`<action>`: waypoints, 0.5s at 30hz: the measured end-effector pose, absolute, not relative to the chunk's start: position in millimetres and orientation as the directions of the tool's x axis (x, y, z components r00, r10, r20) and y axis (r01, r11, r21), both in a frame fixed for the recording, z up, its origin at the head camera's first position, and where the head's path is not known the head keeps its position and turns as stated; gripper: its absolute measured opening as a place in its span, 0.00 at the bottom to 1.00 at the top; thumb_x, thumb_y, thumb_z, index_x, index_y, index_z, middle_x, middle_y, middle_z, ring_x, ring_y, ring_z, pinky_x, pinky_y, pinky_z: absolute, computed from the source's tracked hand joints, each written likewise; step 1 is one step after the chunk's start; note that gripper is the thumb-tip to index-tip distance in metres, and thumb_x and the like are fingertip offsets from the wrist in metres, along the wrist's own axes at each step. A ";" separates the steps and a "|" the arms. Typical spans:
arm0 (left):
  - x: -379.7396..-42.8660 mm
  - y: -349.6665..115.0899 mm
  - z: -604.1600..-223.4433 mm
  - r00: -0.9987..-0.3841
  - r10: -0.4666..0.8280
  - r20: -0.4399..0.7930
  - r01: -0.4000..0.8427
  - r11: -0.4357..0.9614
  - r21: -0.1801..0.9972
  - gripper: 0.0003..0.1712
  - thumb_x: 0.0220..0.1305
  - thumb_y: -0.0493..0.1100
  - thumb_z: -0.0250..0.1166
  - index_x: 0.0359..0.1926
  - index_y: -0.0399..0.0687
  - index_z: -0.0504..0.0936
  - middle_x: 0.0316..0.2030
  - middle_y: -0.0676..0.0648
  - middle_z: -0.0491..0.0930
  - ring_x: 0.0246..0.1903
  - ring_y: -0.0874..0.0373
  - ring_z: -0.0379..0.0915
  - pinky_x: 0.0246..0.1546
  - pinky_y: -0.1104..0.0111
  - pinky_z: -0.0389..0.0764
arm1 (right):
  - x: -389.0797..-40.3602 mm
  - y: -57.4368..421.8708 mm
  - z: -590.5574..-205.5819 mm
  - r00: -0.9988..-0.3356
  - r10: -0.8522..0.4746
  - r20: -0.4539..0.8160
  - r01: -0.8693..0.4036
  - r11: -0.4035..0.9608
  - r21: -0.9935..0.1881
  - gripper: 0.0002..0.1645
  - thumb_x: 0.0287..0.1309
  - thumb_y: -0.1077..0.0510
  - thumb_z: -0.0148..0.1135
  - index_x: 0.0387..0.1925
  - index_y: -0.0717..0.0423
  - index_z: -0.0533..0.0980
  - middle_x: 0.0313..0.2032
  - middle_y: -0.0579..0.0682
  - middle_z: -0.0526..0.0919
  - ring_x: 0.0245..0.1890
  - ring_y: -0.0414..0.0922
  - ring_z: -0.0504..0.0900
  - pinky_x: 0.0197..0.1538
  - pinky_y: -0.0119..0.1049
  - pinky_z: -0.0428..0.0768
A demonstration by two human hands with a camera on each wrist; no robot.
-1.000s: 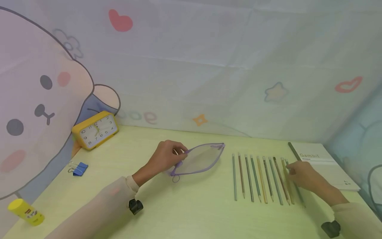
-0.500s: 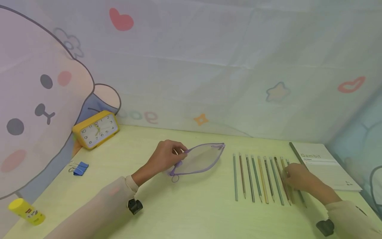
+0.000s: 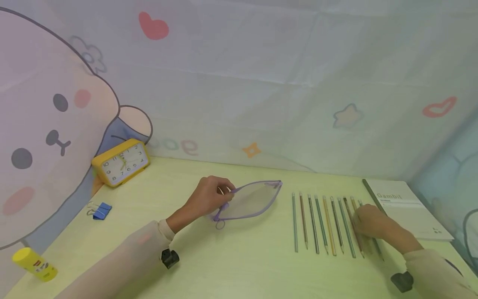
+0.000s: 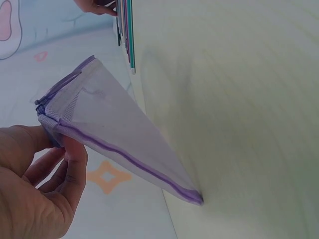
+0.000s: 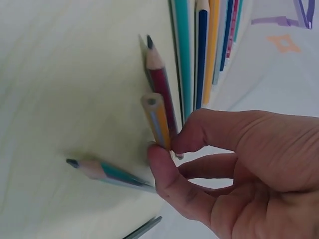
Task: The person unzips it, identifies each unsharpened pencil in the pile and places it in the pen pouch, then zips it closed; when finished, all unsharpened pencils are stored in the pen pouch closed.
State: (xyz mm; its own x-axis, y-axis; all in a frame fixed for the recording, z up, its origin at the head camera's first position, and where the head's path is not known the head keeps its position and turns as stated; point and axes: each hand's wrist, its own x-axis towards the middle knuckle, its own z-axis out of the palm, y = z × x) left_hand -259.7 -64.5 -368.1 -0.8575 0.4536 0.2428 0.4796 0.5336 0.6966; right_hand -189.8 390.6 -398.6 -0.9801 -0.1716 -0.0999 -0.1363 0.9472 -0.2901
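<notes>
A mesh zipper pouch (image 3: 244, 216) with purple trim stands with its mouth spread. My left hand (image 3: 210, 194) pinches its near left edge between thumb and fingers; the left wrist view shows the pouch (image 4: 117, 119) slanting down to the table. At the right, my right hand (image 3: 378, 226) is over the right end of a row of several pencils (image 3: 316, 224). In the right wrist view its thumb and finger pinch a yellow pencil (image 5: 158, 122), unsharpened end toward the camera. A dark red pencil (image 5: 162, 89) lies close behind it, and a green pencil (image 5: 114, 175) lies on the other side.
A white notebook (image 3: 410, 211) lies right of the pencils. On the left are a yellow alarm clock (image 3: 122, 164), a blue binder clip (image 3: 101, 211) and a yellow glue stick (image 3: 35, 265). A printed cloth (image 3: 239, 83) hangs behind the table.
My right hand has shifted slightly left over the yellow pencil, and its fingers have closed on it. My left hand and the pouch have stayed in place.
</notes>
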 end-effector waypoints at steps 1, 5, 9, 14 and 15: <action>-259.7 -64.6 -368.1 -0.857 0.455 0.244 0.481 0.534 0.695 0.09 0.63 0.39 0.66 0.42 0.46 0.90 0.28 0.49 0.88 0.22 0.66 0.79 0.26 0.70 0.78 | -190.0 391.1 -397.2 -0.980 -0.174 -0.097 -0.140 0.947 -0.289 0.18 0.52 0.72 0.53 0.14 0.53 0.64 0.14 0.44 0.68 0.16 0.39 0.67 0.21 0.31 0.66; -259.8 -64.7 -367.3 -0.854 0.456 0.249 0.486 0.531 0.694 0.08 0.63 0.39 0.67 0.42 0.46 0.90 0.28 0.49 0.88 0.21 0.66 0.79 0.26 0.70 0.78 | -194.0 395.7 -390.1 -0.984 -0.159 -0.086 -0.128 0.949 -0.289 0.09 0.57 0.68 0.57 0.23 0.63 0.70 0.19 0.50 0.73 0.19 0.41 0.69 0.24 0.34 0.69; -259.9 -63.7 -367.3 -0.856 0.460 0.238 0.475 0.514 0.714 0.08 0.64 0.39 0.66 0.42 0.44 0.89 0.28 0.47 0.88 0.20 0.65 0.80 0.25 0.70 0.79 | -194.3 402.5 -383.7 -0.989 -0.086 -0.122 -0.031 0.919 -0.392 0.33 0.65 0.58 0.59 0.61 0.82 0.67 0.37 0.69 0.84 0.27 0.45 0.83 0.34 0.45 0.81; -260.4 -61.4 -368.2 -0.861 0.463 0.211 0.446 0.488 0.750 0.09 0.64 0.38 0.65 0.43 0.42 0.88 0.30 0.41 0.88 0.19 0.63 0.81 0.25 0.69 0.82 | -187.8 403.5 -379.3 -0.993 -0.097 -0.071 -0.038 0.811 -0.583 0.45 0.72 0.54 0.52 0.76 0.74 0.45 0.53 0.68 0.80 0.36 0.43 0.84 0.46 0.49 0.81; -260.4 -60.9 -368.4 -0.860 0.465 0.211 0.446 0.485 0.752 0.09 0.64 0.38 0.65 0.43 0.42 0.88 0.30 0.41 0.88 0.18 0.63 0.81 0.25 0.69 0.82 | -187.2 402.1 -377.4 -0.993 -0.108 -0.055 -0.052 0.792 -0.608 0.44 0.72 0.54 0.50 0.77 0.72 0.44 0.54 0.67 0.80 0.38 0.43 0.84 0.48 0.49 0.80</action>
